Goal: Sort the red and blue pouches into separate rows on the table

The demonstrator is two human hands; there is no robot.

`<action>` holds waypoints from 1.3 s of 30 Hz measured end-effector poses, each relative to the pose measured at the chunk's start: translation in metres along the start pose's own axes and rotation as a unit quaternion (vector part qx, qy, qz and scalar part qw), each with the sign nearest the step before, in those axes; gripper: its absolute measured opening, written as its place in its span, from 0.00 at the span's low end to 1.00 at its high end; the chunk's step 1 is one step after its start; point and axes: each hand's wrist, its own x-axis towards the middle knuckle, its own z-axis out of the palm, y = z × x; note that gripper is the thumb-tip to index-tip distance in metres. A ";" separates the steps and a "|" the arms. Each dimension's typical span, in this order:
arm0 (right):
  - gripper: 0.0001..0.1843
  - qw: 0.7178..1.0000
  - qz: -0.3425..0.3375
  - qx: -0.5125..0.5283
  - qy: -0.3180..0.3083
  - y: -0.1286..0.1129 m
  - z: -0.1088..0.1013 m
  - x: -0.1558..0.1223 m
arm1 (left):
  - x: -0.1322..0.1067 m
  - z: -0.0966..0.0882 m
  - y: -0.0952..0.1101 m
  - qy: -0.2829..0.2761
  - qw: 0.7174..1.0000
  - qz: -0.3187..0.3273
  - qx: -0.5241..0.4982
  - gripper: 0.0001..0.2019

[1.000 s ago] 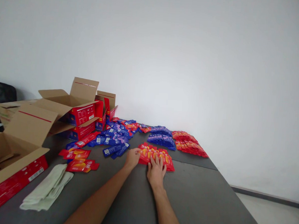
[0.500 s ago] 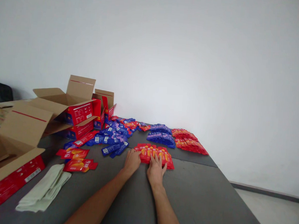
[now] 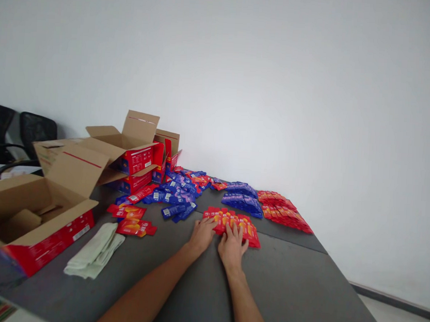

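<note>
A row of overlapping red sachets (image 3: 249,227) with orange pictures lies on the dark grey table in front of me. Against the row's left end rest the fingers of my left hand (image 3: 202,236), stretched forward; their tips are partly hidden. My right hand (image 3: 232,248) lies over the row's near edge with its fingers spread on the sachets. Behind the row are neat stacks of blue sachets (image 3: 242,202), and to their right stacks of red sachets (image 3: 286,215).
Loose blue and red sachets (image 3: 176,192) are heaped at the back left. Two red sachets (image 3: 135,227) lie near a folded pale green cloth (image 3: 96,251). Open cartons (image 3: 55,241) line the left side, with black chairs (image 3: 38,133) beyond. A white wall (image 3: 278,87) stands behind.
My view has turned left, so everything sits further right in the picture and more of the cartons and chairs shows. Both hands stay at the row of red sachets.
</note>
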 end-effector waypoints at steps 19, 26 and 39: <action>0.24 0.971 -0.209 0.095 -0.063 -0.110 0.012 -0.031 | -0.082 -0.069 -0.069 0.072 0.969 -0.126 0.201 0.25; 0.19 0.940 -0.275 0.155 -0.129 -0.180 0.019 -0.058 | -0.120 -0.110 -0.108 0.099 0.946 -0.198 0.235 0.22; 0.20 0.934 -0.300 0.121 -0.151 -0.182 0.020 -0.072 | -0.138 -0.110 -0.121 0.089 0.956 -0.183 0.213 0.21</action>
